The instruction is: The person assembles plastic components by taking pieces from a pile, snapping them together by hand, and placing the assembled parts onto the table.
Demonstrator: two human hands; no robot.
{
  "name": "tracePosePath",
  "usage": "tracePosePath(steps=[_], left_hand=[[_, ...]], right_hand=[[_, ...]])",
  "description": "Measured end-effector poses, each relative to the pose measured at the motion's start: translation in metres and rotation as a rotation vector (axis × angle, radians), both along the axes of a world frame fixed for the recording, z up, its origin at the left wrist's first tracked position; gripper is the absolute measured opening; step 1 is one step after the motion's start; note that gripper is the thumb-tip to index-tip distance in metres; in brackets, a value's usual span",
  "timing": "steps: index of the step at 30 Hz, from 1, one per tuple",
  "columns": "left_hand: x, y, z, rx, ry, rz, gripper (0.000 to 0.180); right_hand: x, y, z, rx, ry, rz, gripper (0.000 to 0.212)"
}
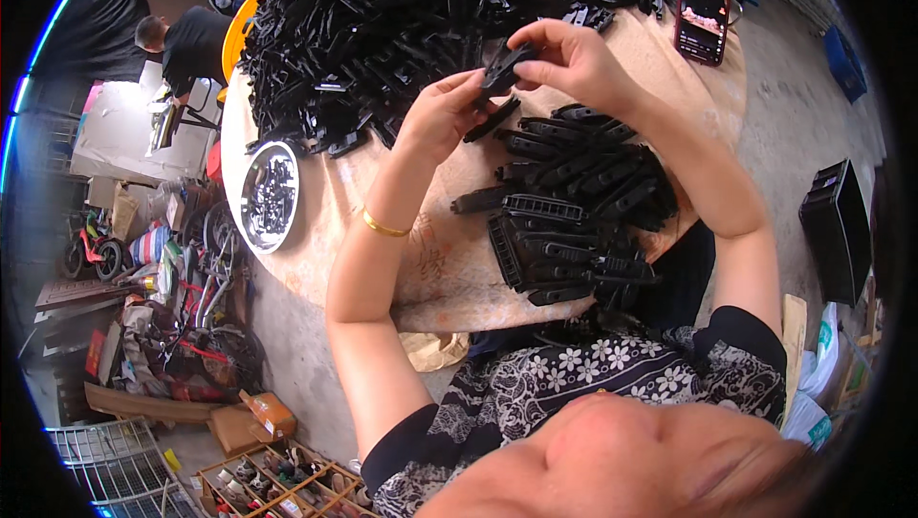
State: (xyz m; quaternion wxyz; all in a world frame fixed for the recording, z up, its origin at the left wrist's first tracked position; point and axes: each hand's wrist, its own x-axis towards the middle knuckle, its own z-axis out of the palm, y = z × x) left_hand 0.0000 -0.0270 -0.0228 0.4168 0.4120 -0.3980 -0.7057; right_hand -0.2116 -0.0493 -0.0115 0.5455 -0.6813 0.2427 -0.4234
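Observation:
Above the round table, a slim black plastic part (504, 72) is held between my two hands. My left hand (442, 114) grips its near end with the fingertips. On its far side, my right hand (577, 61) pinches it between thumb and fingers. Another long black piece (492, 122) shows just under my left fingers; whether they touch it I cannot tell. Beyond my hands spreads a big heap of loose black parts (373, 30). Closer to my body lies a stack of similar ribbed black pieces (583, 198).
A white-rimmed bowl (294, 183) of small dark and shiny pieces stands at the table's left. A phone (703, 6) is propped at the far right. The tablecloth (421, 264) is beige. A black crate (837, 231) is at right; another person (196, 49) works at far left.

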Motion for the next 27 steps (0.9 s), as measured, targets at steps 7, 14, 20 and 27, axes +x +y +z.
tracePosePath(steps=[7, 14, 20, 27], left_hand=[[-0.007, 0.009, 0.012, -0.191, -0.117, -0.056, 0.029], [-0.014, 0.025, 0.028, -0.628, -0.801, 0.069, 0.038], [-0.015, 0.029, 0.034, -0.622, -0.799, 0.086, 0.036], [-0.013, 0.031, 0.037, -0.875, -0.939, 0.061, 0.034]], right_hand=[[0.006, 0.005, -0.008, 0.034, -0.011, -0.095, 0.022], [0.005, 0.014, 0.001, -0.183, 0.181, -0.206, 0.018], [0.006, 0.014, -0.006, -0.252, 0.187, -0.220, 0.029], [-0.002, -0.003, -0.003, -0.868, 0.371, -0.171, 0.066]])
